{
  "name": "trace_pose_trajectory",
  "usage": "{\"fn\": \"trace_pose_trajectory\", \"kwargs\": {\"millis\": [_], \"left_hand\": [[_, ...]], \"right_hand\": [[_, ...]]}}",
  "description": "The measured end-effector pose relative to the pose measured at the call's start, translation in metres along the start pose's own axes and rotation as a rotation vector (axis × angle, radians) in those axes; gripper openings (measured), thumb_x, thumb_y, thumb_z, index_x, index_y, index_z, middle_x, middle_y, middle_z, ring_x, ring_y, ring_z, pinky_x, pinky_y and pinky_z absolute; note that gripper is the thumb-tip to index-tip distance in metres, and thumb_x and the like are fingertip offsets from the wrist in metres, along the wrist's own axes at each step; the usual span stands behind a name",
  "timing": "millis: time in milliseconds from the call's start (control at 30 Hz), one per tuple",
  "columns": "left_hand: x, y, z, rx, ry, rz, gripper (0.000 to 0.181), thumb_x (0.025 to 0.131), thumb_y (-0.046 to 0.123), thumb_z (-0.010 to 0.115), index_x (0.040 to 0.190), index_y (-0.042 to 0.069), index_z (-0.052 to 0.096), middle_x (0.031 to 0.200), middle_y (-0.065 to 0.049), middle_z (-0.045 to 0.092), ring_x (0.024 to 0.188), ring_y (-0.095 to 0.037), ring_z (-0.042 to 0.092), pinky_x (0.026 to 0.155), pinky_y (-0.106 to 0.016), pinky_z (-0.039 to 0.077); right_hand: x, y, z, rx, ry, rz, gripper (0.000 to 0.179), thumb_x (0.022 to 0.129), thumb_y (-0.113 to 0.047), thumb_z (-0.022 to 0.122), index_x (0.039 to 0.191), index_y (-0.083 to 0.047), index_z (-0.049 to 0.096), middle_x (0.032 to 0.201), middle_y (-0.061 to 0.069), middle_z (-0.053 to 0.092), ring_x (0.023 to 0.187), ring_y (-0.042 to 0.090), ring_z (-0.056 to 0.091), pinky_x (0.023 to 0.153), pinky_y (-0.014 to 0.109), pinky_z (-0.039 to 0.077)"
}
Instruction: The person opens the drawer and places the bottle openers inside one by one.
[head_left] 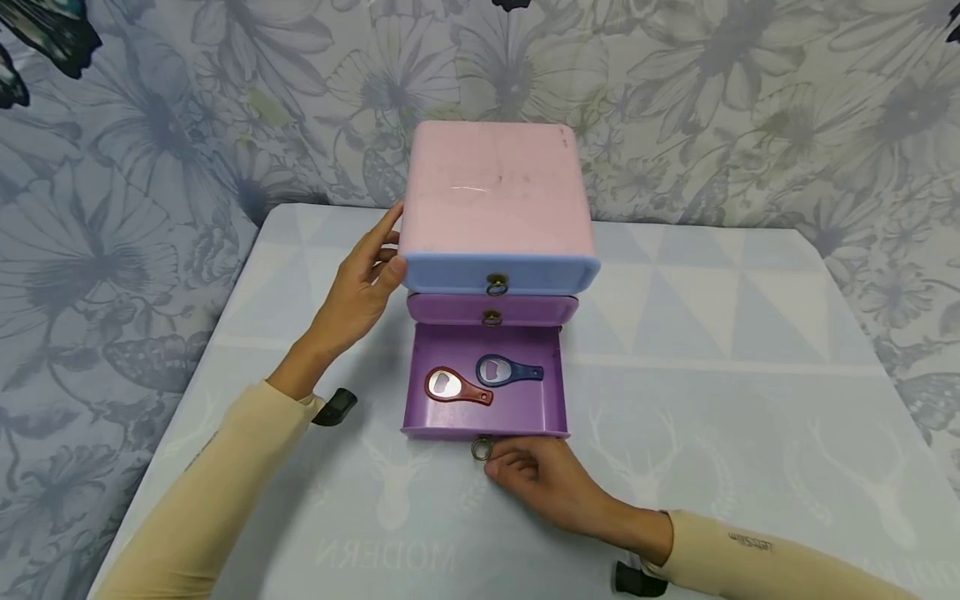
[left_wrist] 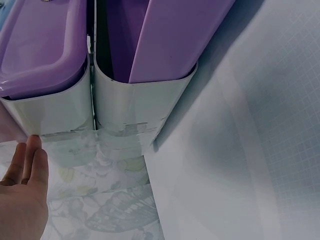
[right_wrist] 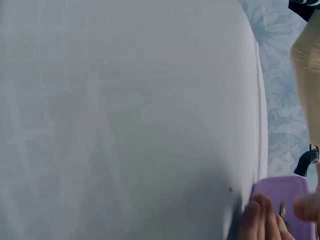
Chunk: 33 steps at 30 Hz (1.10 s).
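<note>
A small drawer cabinet (head_left: 495,192) has a pink top, a blue upper drawer (head_left: 435,273) and a purple middle drawer (head_left: 450,310). Its purple bottom drawer (head_left: 487,423) is pulled out, with a red bottle opener (head_left: 468,392) and a dark blue bottle opener (head_left: 521,372) lying flat inside. Against the cabinet's left side rests my left hand (head_left: 360,292), fingers extended; the left wrist view shows its fingertips (left_wrist: 35,150) by the casing. With curled fingers, my right hand (head_left: 547,483) holds the bottom drawer's ring pull (head_left: 482,448) at the edge.
The cabinet stands on a pale patterned table (head_left: 720,367), towards its back edge. Behind it is a wall with a flower print (head_left: 675,100). Dark straps (head_left: 336,407) sit at both wrists.
</note>
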<state>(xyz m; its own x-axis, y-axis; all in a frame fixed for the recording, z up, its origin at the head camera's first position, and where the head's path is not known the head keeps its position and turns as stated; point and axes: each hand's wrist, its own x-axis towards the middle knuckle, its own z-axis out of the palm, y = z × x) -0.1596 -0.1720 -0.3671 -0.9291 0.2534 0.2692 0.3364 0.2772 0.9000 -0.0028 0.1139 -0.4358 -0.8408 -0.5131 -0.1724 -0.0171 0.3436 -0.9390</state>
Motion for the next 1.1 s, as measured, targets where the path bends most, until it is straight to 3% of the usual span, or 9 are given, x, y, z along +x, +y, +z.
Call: {"fn": "trace_pose_trajectory", "kwargs": {"millis": [200,333,567,867,1100], "left_hand": [[0.000,0.000,0.001,-0.005,-0.001,0.004,0.070,0.094,0.067,0.051,0.156,0.046,0.026,0.141,-0.008,0.047,0.116,-0.022,0.053,0.105,-0.049,0.039],[0.000,0.000,0.000,-0.003,0.001,0.000,0.073,0.093,0.070,0.051,0.157,0.045,0.026,0.141,-0.008,0.047,0.115,-0.019,0.053,0.106,-0.049,0.039],[0.000,0.002,0.000,0.000,-0.001,-0.002,0.077,0.092,0.070,0.051,0.158,0.041,0.025,0.141,-0.009,0.047,0.117,-0.021,0.053,0.107,-0.050,0.039],[-0.001,0.005,0.000,0.006,0.000,-0.002,0.075,0.092,0.071,0.050,0.157,0.043,0.025,0.143,-0.009,0.046,0.120,-0.027,0.053,0.106,-0.050,0.040],[-0.002,0.004,0.001,-0.006,-0.004,0.007,0.075,0.094,0.068,0.050,0.158,0.040,0.025,0.142,-0.009,0.046,0.120,-0.026,0.053,0.105,-0.049,0.040]], "right_hand": [[0.009,0.003,0.004,0.087,0.112,0.016,0.013,0.096,-0.003,0.064,0.095,0.003,0.075,0.086,0.013,0.076,0.075,0.015,0.072,0.070,0.026,0.059],[0.017,0.004,0.003,0.125,0.115,0.030,0.015,0.097,-0.004,0.063,0.097,0.007,0.073,0.086,0.015,0.076,0.074,0.016,0.073,0.070,0.028,0.060],[0.036,0.000,-0.006,0.101,0.134,0.014,0.016,0.097,-0.005,0.064,0.099,0.007,0.073,0.087,0.016,0.076,0.074,0.019,0.073,0.069,0.028,0.059],[0.058,-0.003,-0.023,0.116,0.132,0.027,0.018,0.098,-0.004,0.062,0.102,0.010,0.072,0.091,0.021,0.075,0.078,0.026,0.073,0.071,0.031,0.060],[0.072,-0.005,-0.034,0.111,0.152,0.027,0.017,0.098,-0.001,0.061,0.101,0.012,0.071,0.090,0.023,0.074,0.076,0.025,0.072,0.070,0.032,0.060]]}}
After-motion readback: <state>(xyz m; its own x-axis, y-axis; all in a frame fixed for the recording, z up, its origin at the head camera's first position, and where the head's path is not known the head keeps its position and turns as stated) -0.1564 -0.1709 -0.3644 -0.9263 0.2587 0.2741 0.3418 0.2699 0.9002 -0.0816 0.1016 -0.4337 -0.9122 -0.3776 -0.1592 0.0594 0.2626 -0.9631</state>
